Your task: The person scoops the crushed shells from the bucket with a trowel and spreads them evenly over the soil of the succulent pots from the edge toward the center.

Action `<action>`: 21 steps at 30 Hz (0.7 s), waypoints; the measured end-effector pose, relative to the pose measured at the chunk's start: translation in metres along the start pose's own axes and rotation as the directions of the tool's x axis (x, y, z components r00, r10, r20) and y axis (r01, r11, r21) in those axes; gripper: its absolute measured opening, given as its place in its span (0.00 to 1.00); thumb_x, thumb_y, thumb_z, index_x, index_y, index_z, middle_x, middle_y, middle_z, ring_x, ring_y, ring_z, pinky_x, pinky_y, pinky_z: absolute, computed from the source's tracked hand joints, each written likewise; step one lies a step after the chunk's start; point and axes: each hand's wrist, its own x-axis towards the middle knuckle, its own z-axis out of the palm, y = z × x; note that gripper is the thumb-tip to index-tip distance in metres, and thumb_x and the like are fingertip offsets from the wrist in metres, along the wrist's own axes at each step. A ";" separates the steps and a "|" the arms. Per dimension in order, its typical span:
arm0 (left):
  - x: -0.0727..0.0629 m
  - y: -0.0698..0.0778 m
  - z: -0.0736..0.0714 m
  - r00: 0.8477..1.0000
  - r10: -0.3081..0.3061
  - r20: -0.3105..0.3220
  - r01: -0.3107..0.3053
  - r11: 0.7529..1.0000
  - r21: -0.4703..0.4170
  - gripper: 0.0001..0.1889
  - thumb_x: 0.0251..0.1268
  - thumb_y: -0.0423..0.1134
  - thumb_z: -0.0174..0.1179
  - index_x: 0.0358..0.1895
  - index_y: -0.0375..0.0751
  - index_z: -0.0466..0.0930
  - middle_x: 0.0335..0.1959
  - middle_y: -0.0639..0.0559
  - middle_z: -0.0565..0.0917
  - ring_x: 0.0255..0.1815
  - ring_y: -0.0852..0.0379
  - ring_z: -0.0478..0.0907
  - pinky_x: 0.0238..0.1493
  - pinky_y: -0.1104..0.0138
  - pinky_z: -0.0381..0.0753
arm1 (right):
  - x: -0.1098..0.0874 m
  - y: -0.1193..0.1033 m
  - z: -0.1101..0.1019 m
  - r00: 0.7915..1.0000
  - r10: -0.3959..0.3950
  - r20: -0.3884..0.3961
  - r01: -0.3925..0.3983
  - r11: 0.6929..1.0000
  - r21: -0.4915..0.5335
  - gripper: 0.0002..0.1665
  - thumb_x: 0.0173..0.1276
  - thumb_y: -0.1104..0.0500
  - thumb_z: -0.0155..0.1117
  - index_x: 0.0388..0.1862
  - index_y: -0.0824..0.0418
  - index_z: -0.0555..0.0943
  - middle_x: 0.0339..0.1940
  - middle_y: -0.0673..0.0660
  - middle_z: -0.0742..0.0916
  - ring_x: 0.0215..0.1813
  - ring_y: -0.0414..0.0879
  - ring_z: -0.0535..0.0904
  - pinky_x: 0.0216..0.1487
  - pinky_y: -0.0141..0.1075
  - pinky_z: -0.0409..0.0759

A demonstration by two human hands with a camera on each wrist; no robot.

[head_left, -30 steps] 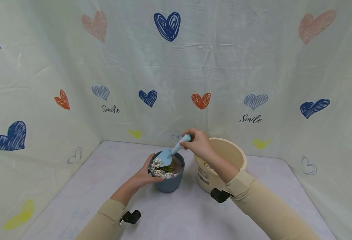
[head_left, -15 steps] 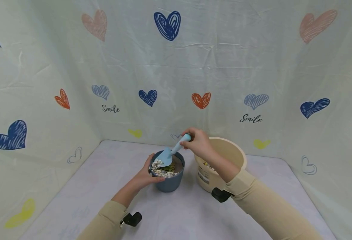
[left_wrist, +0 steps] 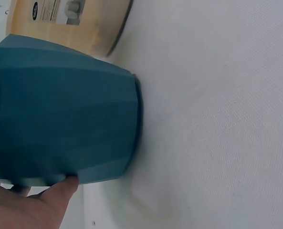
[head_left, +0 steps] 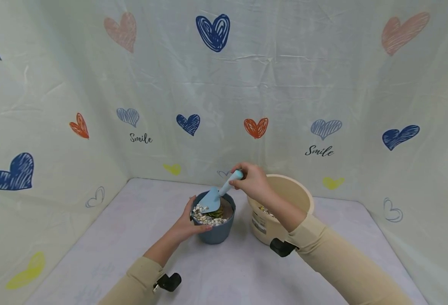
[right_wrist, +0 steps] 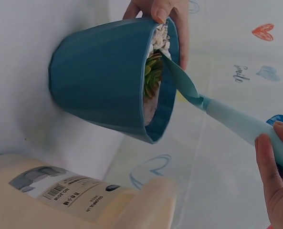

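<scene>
A blue flower pot (head_left: 215, 235) stands upright on the table, with a small green succulent (right_wrist: 152, 76) inside and pale pebbles (head_left: 205, 218) on its left and near part. My left hand (head_left: 183, 225) holds the pot from the left, thumb along the near rim and fingers round the far side. My right hand (head_left: 255, 183) pinches the handle of a light blue hand trowel (right_wrist: 236, 119) from above. The trowel slants down into the pot, its blade tip touching the pebbles beside the succulent. Part of the plant is hidden behind the blade in the head view.
Just right of the pot stands a cream bucket (head_left: 304, 201) with a label and some coloured pebbles (head_left: 265, 210) inside. My right forearm crosses over its near side. A pale cloth covers the table (head_left: 224, 275), and a curtain printed with hearts hangs behind.
The trowel blade has shifted slightly right and flatter over the pebbles, and the pebbles at the left lie a little lower. My left hand stays on the pot.
</scene>
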 end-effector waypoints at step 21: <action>-0.002 -0.001 0.003 1.000 0.006 -0.031 -0.006 1.000 -0.007 0.62 0.48 0.42 0.77 0.79 0.47 0.37 0.78 0.33 0.43 0.75 0.29 0.41 0.67 0.33 0.48 | 0.005 -0.007 0.002 0.999 -0.046 0.014 0.047 0.995 -0.093 0.13 0.63 0.64 0.71 0.46 0.63 0.82 0.35 0.56 0.85 0.32 0.46 0.80 0.31 0.36 0.81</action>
